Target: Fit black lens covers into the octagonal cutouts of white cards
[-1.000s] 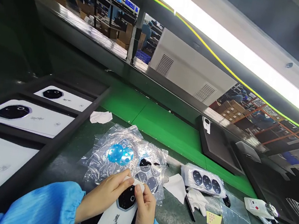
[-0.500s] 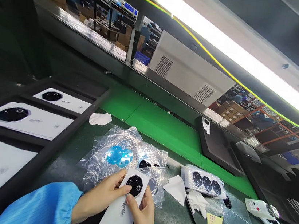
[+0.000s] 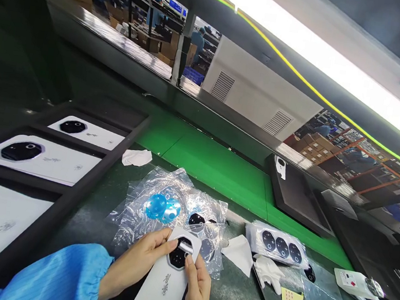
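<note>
Both hands hold a white phone back cover point(image 3: 155, 295), tilted, with a black octagonal camera plate point(image 3: 177, 260) near its top. My left hand point(image 3: 141, 258) grips the left edge, its thumb resting on the plate's left side. My right hand point(image 3: 197, 285) grips the right edge, with the thumb at the plate's lower right. A bright reflection crosses the plate's upper part. Just beyond the cover lie clear plastic bags point(image 3: 176, 186) with blue round pieces point(image 3: 163, 207) and black camera plates point(image 3: 197, 220) on them.
A black tray point(image 3: 80, 193) at left holds several white covers point(image 3: 46, 159). To the right are a white cloth point(image 3: 239, 254), a bagged stack of camera plates point(image 3: 278, 244), a white glove point(image 3: 268, 272), a yellow note point(image 3: 291, 299) and a white bottle point(image 3: 354, 281). Dark trays point(image 3: 298, 202) stand behind.
The thumbs have moved apart on the camera plate, the right one to its lower right edge. A bright reflection now shows on the plate. The view has shifted slightly.
</note>
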Demonstrator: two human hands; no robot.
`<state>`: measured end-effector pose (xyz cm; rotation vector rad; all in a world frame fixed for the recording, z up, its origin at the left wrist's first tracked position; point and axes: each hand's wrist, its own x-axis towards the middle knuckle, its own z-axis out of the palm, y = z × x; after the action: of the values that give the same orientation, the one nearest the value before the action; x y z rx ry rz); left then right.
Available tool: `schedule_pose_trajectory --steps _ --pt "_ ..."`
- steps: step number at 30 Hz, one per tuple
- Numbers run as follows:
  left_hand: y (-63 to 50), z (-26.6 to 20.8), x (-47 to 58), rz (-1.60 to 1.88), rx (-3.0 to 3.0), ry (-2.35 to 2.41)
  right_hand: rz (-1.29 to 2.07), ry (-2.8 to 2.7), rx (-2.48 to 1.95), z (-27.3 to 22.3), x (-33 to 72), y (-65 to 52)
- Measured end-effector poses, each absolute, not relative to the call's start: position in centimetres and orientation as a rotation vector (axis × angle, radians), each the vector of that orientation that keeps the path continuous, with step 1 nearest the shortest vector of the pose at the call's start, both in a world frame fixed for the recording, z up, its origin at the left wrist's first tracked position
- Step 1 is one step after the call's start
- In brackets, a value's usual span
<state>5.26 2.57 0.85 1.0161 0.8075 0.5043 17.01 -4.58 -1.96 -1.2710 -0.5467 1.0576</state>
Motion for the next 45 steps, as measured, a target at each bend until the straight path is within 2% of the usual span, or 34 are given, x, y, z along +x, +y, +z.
schedule_pose_trajectory --steps 10,45 --pt "2.8 0.8 5.3 0.491 0.916 0.83 1.159 -0.328 -1.235 -2.3 16.7 -4.5" --pt "2.8 0.9 5.2 0.577 1.029 0.936 1.088 -0.361 -1.279 -2.5 16.6 -4.6"
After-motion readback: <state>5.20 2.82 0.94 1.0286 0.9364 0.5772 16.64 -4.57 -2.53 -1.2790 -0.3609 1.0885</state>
